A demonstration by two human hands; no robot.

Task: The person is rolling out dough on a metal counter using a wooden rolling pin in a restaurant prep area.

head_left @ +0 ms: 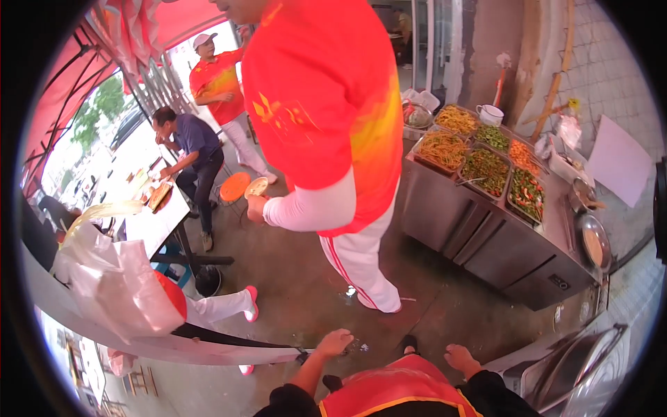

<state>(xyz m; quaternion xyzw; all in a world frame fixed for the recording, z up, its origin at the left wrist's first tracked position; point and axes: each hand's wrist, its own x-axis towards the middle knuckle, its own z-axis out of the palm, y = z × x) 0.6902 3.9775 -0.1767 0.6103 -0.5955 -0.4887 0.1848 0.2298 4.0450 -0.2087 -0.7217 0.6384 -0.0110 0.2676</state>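
Observation:
My left hand (336, 342) hangs over the wet floor, left of my red apron (392, 389). Its fingers are loosely bent and somewhat apart, and nothing shows in it. On the apron's other side is my right hand (462, 359), also loosely open with no object visible in it. Neither hand touches anything that I can see. Ahead of me stands a person in a red and yellow shirt (313, 90), side-on, holding a small pale bowl (257, 187) at waist height.
A steel counter (486, 236) at the right bears several trays of chopped food (490, 170). Metal pans (570, 368) stand low at my right. At the left, a plastic bag (118, 278) hangs near a white table (160, 226). Other people and an orange stool (235, 186) are beyond.

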